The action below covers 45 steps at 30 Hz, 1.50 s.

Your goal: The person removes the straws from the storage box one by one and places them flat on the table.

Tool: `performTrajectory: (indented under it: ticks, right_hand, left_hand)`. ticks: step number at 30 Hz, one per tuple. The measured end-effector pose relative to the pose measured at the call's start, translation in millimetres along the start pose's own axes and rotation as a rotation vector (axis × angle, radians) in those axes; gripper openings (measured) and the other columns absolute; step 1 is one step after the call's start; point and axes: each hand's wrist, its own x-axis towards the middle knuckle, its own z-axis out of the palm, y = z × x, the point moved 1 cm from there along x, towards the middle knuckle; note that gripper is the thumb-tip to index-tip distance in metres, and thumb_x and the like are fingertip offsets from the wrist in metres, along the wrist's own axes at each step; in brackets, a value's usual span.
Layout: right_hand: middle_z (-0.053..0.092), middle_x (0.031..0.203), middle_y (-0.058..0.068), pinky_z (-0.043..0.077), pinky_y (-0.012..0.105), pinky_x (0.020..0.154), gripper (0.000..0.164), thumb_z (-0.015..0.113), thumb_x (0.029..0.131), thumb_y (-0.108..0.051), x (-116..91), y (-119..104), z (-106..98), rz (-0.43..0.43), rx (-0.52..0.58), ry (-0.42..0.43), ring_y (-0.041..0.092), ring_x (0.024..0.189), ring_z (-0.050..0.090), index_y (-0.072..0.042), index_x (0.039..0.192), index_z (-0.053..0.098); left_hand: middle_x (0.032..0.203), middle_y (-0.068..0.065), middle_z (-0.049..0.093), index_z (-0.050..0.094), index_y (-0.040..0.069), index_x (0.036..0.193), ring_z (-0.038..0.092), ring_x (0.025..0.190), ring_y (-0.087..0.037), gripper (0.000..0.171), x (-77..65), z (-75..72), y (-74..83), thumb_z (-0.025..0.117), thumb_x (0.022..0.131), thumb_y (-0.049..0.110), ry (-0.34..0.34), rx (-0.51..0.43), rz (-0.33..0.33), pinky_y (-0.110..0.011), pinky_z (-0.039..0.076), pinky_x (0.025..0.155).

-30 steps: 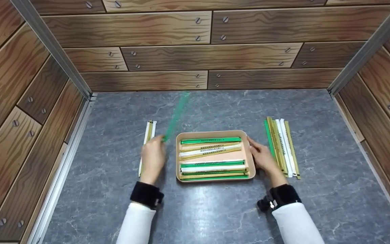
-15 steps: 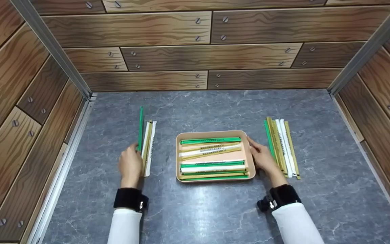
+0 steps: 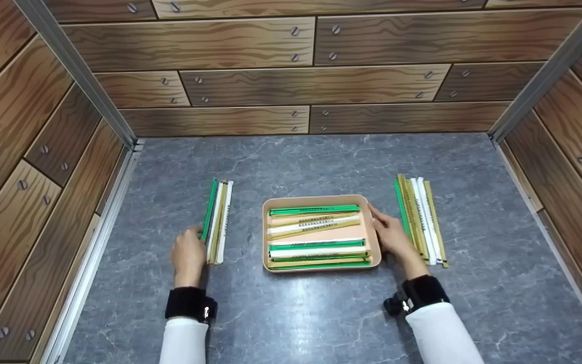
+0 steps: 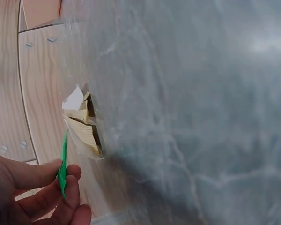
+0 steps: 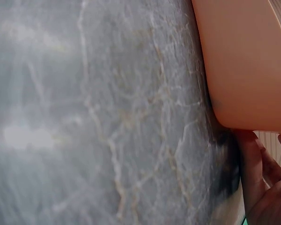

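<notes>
My left hand [image 3: 189, 253] pinches a slim green stick packet [image 3: 209, 205] between thumb and fingers near its lower end. The packet lies along the left edge of a small row of white and gold stick packets [image 3: 226, 222]. In the left wrist view, the thumb presses the green packet against curled fingers, beside the crimped ends of the row. My right hand [image 3: 394, 237] rests against the right side of a shallow peach tray [image 3: 341, 233], fingers extended along its wall. Several green, white and gold packets lie crosswise in the tray. The right wrist view shows fingertips at the tray's corner.
Another row of green, gold and white packets [image 3: 421, 222] lies right of the tray, close behind my right hand. Grey marbled tabletop [image 3: 301, 313] spreads around everything. Wood-patterned panels [image 3: 250, 45] enclose the back and both sides.
My left hand has carried the green packet from beside the tray over to the far side of the left row, then lowered it toward me alongside. My right hand and the tray stay put.
</notes>
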Motion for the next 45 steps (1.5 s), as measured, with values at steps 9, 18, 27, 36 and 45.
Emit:
performTrajectory:
  ticks: [9,18,27,36,45]
  right_hand:
    - [0.039,0.146,0.027,0.044,0.047,0.098,0.047,0.045,0.105,-0.013,1,0,2,-0.015,-0.002,0.014,0.039,0.128,0.046,-0.012,0.151,0.037]
    - [0.035,0.149,0.026,0.033,0.049,0.108,0.047,0.046,0.105,-0.015,1,0,1,-0.014,0.023,0.006,0.038,0.137,0.034,-0.011,0.151,0.038]
    - [0.037,0.149,0.025,0.037,0.048,0.105,0.046,0.046,0.105,-0.014,2,1,0,-0.021,-0.005,0.019,0.037,0.135,0.037,-0.011,0.15,0.039]
    - [0.036,0.149,0.024,0.037,0.047,0.105,0.046,0.046,0.105,-0.015,1,2,1,-0.005,0.002,0.016,0.036,0.134,0.038,-0.013,0.151,0.039]
    - [0.038,0.148,0.025,0.032,0.049,0.109,0.046,0.045,0.105,-0.013,0,3,0,-0.037,-0.002,0.014,0.038,0.136,0.035,-0.01,0.15,0.039]
  left_hand:
    - [0.09,-0.023,0.067,0.071,-0.001,0.106,0.063,0.077,-0.041,0.026,-1.8,5.1,-3.0,0.053,0.087,-0.005,-0.093,0.018,-0.006,-0.054,0.048,0.066]
    - [0.097,-0.023,0.068,0.071,0.002,0.11,0.064,0.08,-0.042,0.026,-3.7,3.2,-0.2,0.055,0.089,0.001,-0.147,0.038,-0.055,-0.054,0.049,0.065]
    - [0.092,-0.022,0.067,0.071,0.0,0.109,0.065,0.076,-0.041,0.023,-12.2,7.5,32.7,0.058,0.092,0.006,-0.039,0.041,0.065,-0.053,0.05,0.06]
    - [0.102,-0.019,0.067,0.071,0.0,0.11,0.065,0.089,-0.036,0.025,-37.7,26.9,105.5,0.07,0.085,0.002,-0.06,0.021,0.474,-0.047,0.054,0.078]
    - [0.099,-0.011,0.068,0.072,0.008,0.112,0.066,0.081,-0.029,0.027,-51.0,63.9,139.8,0.073,0.085,0.009,-0.215,0.154,0.665,-0.042,0.055,0.07]
